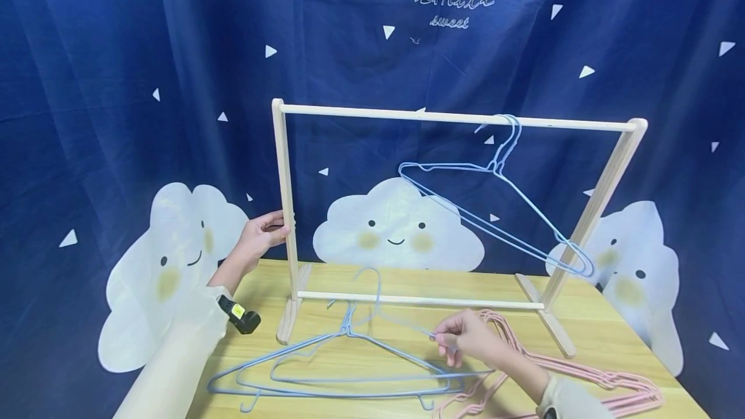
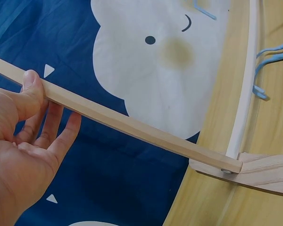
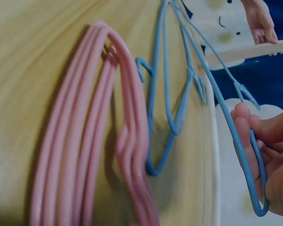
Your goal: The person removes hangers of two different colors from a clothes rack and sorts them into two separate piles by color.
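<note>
My left hand (image 1: 263, 236) holds the left upright (image 1: 286, 193) of a wooden rack. In the left wrist view the thumb of this hand (image 2: 26, 136) lies on one side of the post and the fingers on the other. My right hand (image 1: 470, 339) pinches one shoulder of a blue hanger (image 1: 379, 291), raised above the table with its hook up. The right wrist view shows the hanger's bent end (image 3: 260, 213) beside the curled fingers. Below it, other blue hangers (image 1: 256, 362) lie overlapping on the table. Two blue hangers (image 1: 534, 207) hang tilted from the rack's top rail (image 1: 372, 112).
Several pink hangers (image 1: 588, 370) lie stacked at the table's right, under and beside my right forearm. The rack's lower bar (image 1: 465, 302) and feet (image 1: 547, 319) stand on the wooden table (image 1: 264, 283). Behind hangs a dark blue curtain (image 1: 349, 37) with cloud prints.
</note>
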Motion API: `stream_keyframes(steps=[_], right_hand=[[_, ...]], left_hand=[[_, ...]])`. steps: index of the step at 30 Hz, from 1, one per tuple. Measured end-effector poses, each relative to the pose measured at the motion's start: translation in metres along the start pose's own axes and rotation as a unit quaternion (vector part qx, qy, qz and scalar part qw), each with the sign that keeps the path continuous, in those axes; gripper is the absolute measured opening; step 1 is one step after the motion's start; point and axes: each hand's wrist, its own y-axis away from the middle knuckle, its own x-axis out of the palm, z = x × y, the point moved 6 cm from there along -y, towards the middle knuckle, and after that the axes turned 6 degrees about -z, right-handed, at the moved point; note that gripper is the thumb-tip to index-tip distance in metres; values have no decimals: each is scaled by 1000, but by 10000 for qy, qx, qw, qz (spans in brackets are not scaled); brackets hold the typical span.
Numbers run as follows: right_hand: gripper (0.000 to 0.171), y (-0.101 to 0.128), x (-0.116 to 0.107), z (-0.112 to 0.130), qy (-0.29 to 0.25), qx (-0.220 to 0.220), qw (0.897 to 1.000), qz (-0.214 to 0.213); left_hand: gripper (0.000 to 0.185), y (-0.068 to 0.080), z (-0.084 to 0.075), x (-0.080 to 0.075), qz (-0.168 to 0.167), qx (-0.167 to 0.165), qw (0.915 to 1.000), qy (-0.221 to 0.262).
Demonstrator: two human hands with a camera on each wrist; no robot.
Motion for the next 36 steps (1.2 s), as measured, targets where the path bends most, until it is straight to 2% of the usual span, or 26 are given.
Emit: stream_keyframes(steps=[8, 20, 29, 36], right_hand=[[23, 0, 15, -8, -240, 139, 9993, 242], [17, 2, 30, -10, 133, 136, 9991, 379], [17, 6, 39, -9, 28, 119, 9981, 602], [19, 8, 44, -7, -26, -16, 9972, 753]], left_hand=[[51, -1, 1, 1, -11, 9, 10000, 47], [51, -1, 2, 0, -58, -75, 9999, -102], [54, 1, 0, 1, 26, 55, 10000, 72], [51, -1, 2, 1, -8, 13, 9999, 154]])
